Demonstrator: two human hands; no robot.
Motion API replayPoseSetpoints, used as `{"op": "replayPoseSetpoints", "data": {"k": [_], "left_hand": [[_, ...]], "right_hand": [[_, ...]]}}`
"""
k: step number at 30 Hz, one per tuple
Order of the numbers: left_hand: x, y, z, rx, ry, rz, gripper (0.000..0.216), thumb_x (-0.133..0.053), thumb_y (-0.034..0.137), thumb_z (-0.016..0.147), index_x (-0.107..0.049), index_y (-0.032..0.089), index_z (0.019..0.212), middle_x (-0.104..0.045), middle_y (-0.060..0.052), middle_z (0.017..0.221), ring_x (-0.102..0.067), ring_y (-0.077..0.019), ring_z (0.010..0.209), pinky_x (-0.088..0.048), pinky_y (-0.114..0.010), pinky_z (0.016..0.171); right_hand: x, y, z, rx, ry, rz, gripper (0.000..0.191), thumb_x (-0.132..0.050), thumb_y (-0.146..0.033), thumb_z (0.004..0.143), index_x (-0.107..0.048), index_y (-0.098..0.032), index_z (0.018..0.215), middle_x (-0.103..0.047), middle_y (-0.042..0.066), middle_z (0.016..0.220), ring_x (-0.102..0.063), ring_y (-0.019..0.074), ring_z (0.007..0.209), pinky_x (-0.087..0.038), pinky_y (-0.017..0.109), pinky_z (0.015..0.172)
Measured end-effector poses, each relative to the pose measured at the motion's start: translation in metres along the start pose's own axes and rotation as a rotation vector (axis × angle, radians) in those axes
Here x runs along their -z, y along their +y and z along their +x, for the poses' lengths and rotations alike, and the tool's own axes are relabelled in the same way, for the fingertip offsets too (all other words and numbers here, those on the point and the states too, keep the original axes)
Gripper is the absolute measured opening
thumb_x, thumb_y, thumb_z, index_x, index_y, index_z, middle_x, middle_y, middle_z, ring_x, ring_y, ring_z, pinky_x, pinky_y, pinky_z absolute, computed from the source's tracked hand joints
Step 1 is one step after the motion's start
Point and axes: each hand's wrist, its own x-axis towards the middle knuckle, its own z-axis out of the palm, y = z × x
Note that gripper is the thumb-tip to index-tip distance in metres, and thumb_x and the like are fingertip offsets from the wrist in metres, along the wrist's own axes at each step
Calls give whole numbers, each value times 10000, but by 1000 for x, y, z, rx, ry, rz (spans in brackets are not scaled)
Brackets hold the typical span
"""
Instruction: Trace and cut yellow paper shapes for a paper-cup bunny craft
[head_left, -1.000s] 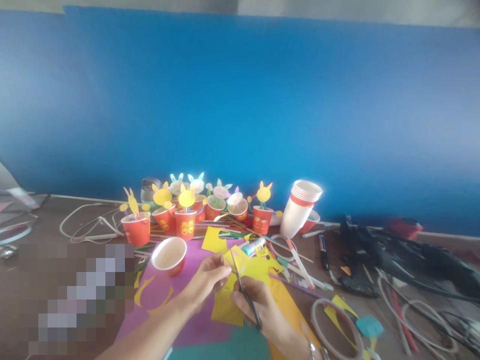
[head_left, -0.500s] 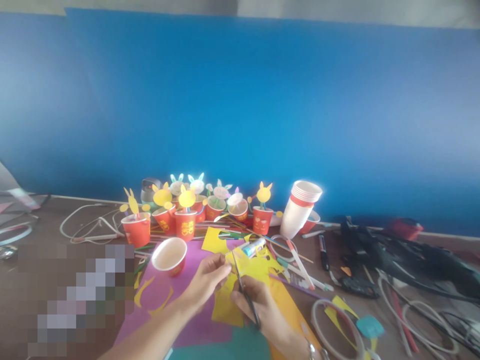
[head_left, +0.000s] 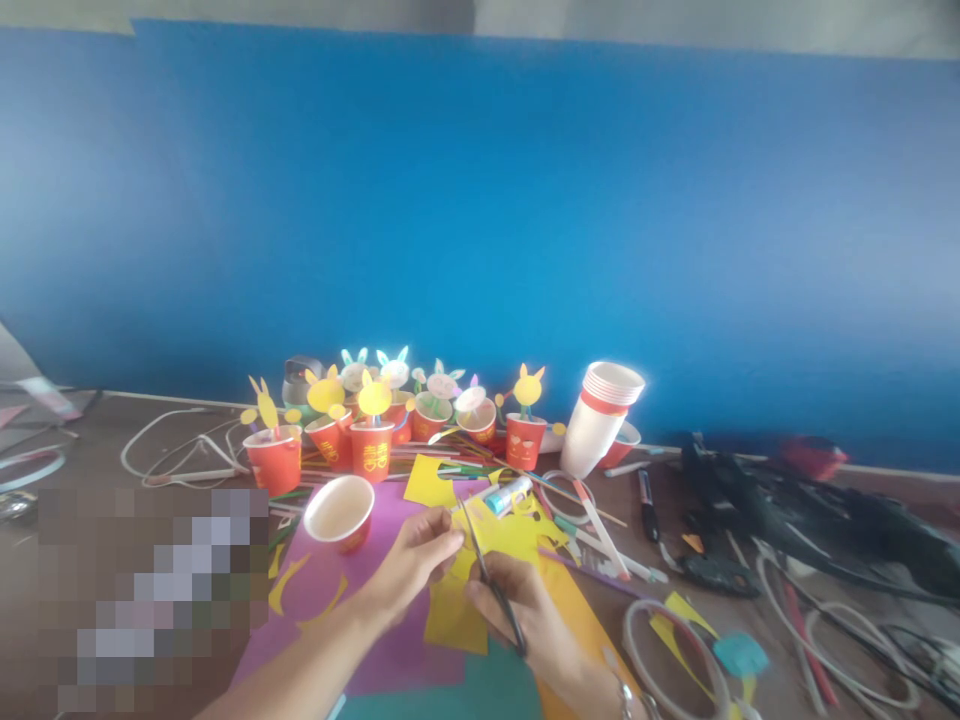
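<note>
My right hand is closed round the dark handles of a pair of scissors, whose blades point up and away toward my left fingertips. Pinched between the thumb and fingers of my left hand is a small piece of yellow paper, mostly hidden by the fingers. Under the hands lie a yellow paper square, a purple sheet, a teal sheet and an orange sheet. A paper cup stands to the left of my left hand. Yellow scraps lie beyond the scissors.
Red cups holding paper rabbit figures stand along the back. A tilted stack of paper cups is at the back right. A glue stick, a marker, a tape roll and a black bag lie around.
The scissors and my right hand have shifted very slightly, with the blade tips a little closer to my left fingers. My left hand stays in nearly the same place.
</note>
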Motion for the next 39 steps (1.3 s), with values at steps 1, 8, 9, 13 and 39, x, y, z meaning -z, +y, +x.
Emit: {"op": "replayPoseSetpoints", "data": {"k": [1, 8, 9, 13, 39], "left_hand": [[0, 0, 0, -2, -4, -3, 309, -659, 389, 707, -448, 176, 632, -373, 86, 460, -240, -44, 416, -129, -202, 424], [5, -2, 3, -5, -38, -13, 321, -652, 393, 709, -417, 188, 634, -363, 97, 455, -233, -44, 409, -133, -206, 425], [5, -2, 3, -1, -46, -15, 320, -649, 392, 713, -413, 189, 636, -368, 96, 458, -233, -45, 409, -133, -206, 425], [4, -3, 2, -2, -28, -10, 313, -637, 401, 729, -422, 188, 650, -388, 88, 471, -250, -48, 420, -137, -207, 432], [10, -3, 3, -66, -39, 104, 274, -599, 404, 753, -481, 174, 660, -411, 70, 505, -281, -55, 426, -184, -196, 415]], "right_hand": [[0, -1, 0, -5, 1, -4, 421, -685, -559, 685, -486, -188, 670, -299, -105, 449, -218, 48, 392, -150, 205, 381], [1, 0, 1, -50, 12, -7, 425, -696, -561, 664, -491, -189, 665, -309, -105, 441, -222, 44, 379, -161, 199, 370], [1, 0, 1, -49, 14, -3, 418, -695, -553, 669, -492, -188, 668, -307, -105, 443, -220, 44, 380, -159, 199, 370], [0, -1, 1, -59, 28, 2, 400, -704, -525, 675, -495, -184, 669, -308, -105, 441, -218, 43, 382, -158, 199, 369], [2, -10, 2, -162, 47, -31, 336, -730, -465, 633, -559, -177, 653, -380, -92, 432, -266, 48, 356, -198, 196, 358]]}}
